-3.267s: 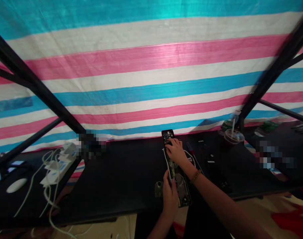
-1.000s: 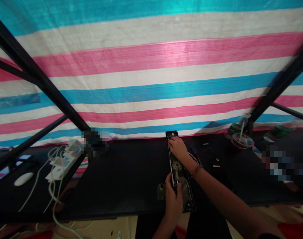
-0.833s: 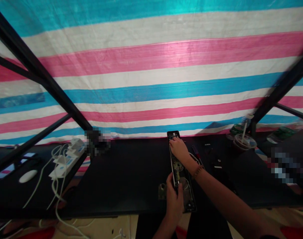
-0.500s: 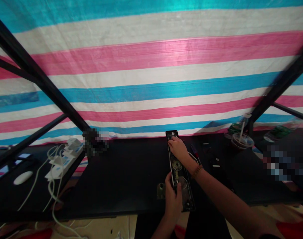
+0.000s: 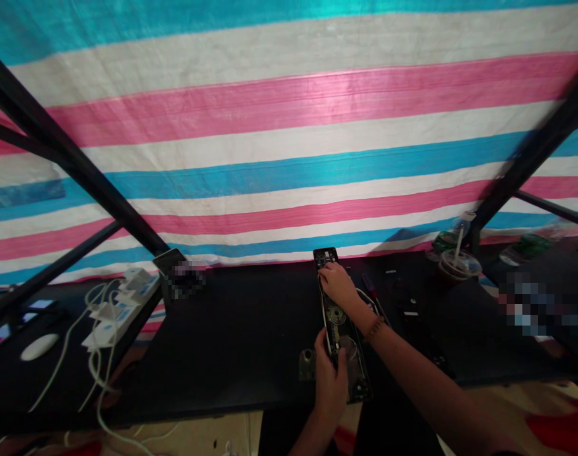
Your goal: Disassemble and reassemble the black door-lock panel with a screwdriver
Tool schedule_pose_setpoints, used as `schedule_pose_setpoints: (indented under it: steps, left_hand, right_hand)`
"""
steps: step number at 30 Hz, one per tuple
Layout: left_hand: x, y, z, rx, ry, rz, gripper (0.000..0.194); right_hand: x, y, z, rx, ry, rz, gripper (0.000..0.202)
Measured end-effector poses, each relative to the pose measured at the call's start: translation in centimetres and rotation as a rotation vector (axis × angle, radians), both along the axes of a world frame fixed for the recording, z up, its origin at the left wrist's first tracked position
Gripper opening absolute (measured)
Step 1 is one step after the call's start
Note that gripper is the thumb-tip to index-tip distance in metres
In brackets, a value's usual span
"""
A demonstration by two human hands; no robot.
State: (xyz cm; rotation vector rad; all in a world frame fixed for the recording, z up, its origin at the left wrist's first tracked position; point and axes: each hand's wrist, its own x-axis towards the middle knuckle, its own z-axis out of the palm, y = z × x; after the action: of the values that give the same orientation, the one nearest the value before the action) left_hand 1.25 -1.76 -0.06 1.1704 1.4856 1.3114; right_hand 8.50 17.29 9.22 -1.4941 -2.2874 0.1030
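A long black device housing (image 5: 337, 312), opened to show metal parts and electronics, lies lengthwise on the black table. My left hand (image 5: 331, 383) is closed round its near left edge, thumb on top. At the far end, my right hand (image 5: 337, 283) bends over the housing with its fingers pinched together. What they hold, if anything, is hidden under the fingertips. A thin white cable (image 5: 322, 304) runs along the left side of the housing, and a white loop comes out on its right. A small metal plate (image 5: 307, 365) sits just left of the housing.
A screwdriver-like tool (image 5: 370, 286) and small dark parts (image 5: 411, 313) lie right of the housing. Further right stands a plastic cup with a straw (image 5: 459, 265). At left are a white power strip (image 5: 111, 323) with cables and a white mouse (image 5: 40, 347). Striped sheeting (image 5: 289, 152) hangs behind.
The view has shifted slightly. My right hand's fingers stay at the far end of the housing, and the left hand keeps its hold; little else differs.
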Motion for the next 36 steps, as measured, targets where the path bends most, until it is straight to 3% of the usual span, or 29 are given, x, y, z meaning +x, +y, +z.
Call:
schedule_pose_setpoints:
  steps: [20,31,36]
  left_hand:
    - [-0.1,0.2,-0.8,0.001,0.056,-0.036,0.058]
    - [-0.2,0.5,0.0,0.038,0.051,-0.017,0.058]
    - [-0.2,-0.6,1.9,0.007,0.07,-0.055,0.058]
  right_hand:
    - [-0.4,-0.6,0.0,0.023,0.058,-0.107,0.017]
    - [-0.3,-0.9,-1.1,0.096,0.211,-0.138,0.018]
    - [1.0,-1.8,-0.9,0.098,0.35,-0.042,0.017]
